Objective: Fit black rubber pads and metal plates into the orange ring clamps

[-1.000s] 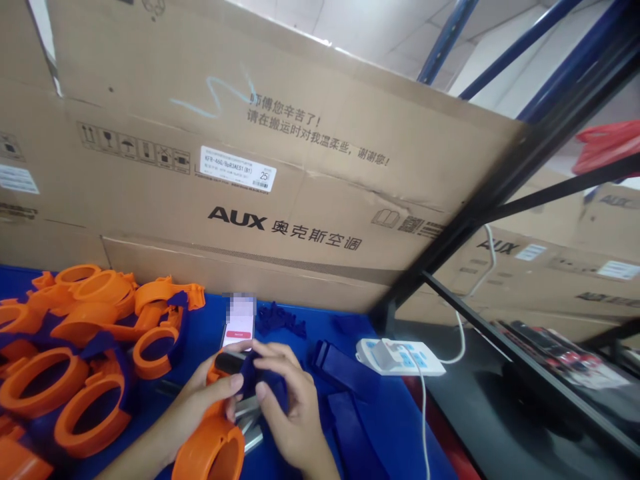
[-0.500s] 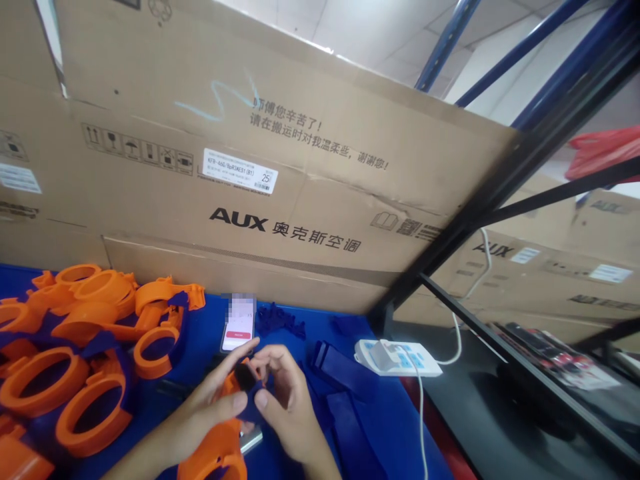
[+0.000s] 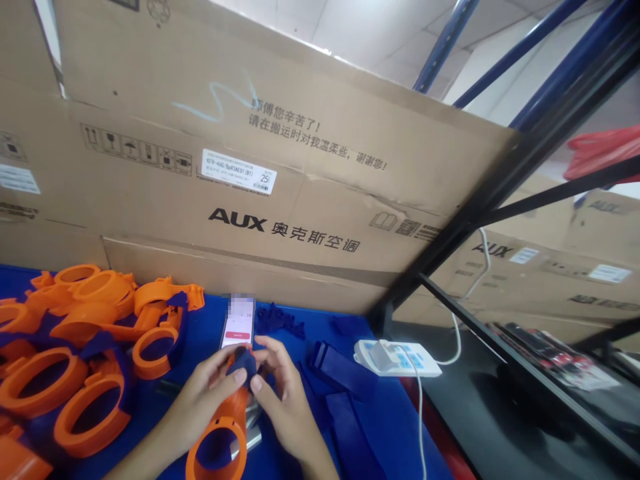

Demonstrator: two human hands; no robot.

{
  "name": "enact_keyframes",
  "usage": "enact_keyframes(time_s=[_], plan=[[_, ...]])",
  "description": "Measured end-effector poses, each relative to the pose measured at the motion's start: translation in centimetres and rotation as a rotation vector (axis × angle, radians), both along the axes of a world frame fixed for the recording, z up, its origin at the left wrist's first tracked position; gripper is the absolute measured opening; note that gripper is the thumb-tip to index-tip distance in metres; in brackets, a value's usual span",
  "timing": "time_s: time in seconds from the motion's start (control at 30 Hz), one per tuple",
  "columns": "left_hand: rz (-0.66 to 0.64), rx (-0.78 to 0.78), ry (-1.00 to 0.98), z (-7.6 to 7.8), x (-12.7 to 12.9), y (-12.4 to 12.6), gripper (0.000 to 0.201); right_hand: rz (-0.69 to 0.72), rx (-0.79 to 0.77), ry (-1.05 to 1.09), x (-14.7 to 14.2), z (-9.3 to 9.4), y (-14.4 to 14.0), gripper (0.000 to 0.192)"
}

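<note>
Both hands are close together over the blue table, around one orange plastic part (image 3: pixel 233 407) with a wide ring at its lower end. My left hand (image 3: pixel 207 393) is closed on its upper end, thumb pressed against a dark blue piece (image 3: pixel 243 365) there. From the other side, my right hand (image 3: pixel 284 393) pinches the same end with thumb and fingers. Where the two pieces meet is partly hidden by my fingers. A silvery metal object (image 3: pixel 250 441) lies beneath the orange part. Just beyond my hands is a phone (image 3: pixel 239 327) with a lit screen.
Many orange ring parts (image 3: pixel 45 380) with blue pieces are piled at left. Small dark blue parts (image 3: pixel 280 320) lie behind my hands, longer blue pieces (image 3: pixel 345 370) at right. A white power strip (image 3: pixel 397 358) with cables sits near a black rack post. Cardboard boxes (image 3: pixel 280 200) stand behind.
The orange part has turned in my hands, so its ring now faces me more openly. The blue piece has come up between my thumbs, and my left fingers have curled in.
</note>
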State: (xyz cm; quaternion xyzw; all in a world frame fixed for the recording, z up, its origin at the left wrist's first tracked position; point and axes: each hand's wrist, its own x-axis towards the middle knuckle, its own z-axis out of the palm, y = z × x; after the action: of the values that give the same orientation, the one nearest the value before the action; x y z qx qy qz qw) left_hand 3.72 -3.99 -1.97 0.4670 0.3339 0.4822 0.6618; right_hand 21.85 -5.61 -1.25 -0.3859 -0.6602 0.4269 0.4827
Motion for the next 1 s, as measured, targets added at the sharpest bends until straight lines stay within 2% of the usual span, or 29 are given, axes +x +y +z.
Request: enact_keyframes(time_s=[0.23,0.53,0.73,0.83,1.0], plan=[[-0.046,0.049,0.010,0.3,-0.1,-0.5,0.038,0.025,-0.038,0.088,0.0,0.2,-0.1,0.054],[-0.070,0.098,0.071,-0.5,-0.4,0.0,0.050,0.010,-0.031,0.065,-0.2,0.1,-0.2,0.049],[-0.119,0.123,0.085,-0.5,-0.5,0.0,0.046,-0.002,-0.044,0.073,-0.2,-0.1,-0.1,0.045],[-0.119,0.111,0.085,-0.7,-0.4,0.2,0.045,0.004,-0.103,0.089,-0.1,0.0,-0.1,0.051],[-0.206,0.176,0.122,-0.9,0.0,0.0,0.054,-0.022,-0.131,0.103,0.0,0.0,-0.2,0.058]])
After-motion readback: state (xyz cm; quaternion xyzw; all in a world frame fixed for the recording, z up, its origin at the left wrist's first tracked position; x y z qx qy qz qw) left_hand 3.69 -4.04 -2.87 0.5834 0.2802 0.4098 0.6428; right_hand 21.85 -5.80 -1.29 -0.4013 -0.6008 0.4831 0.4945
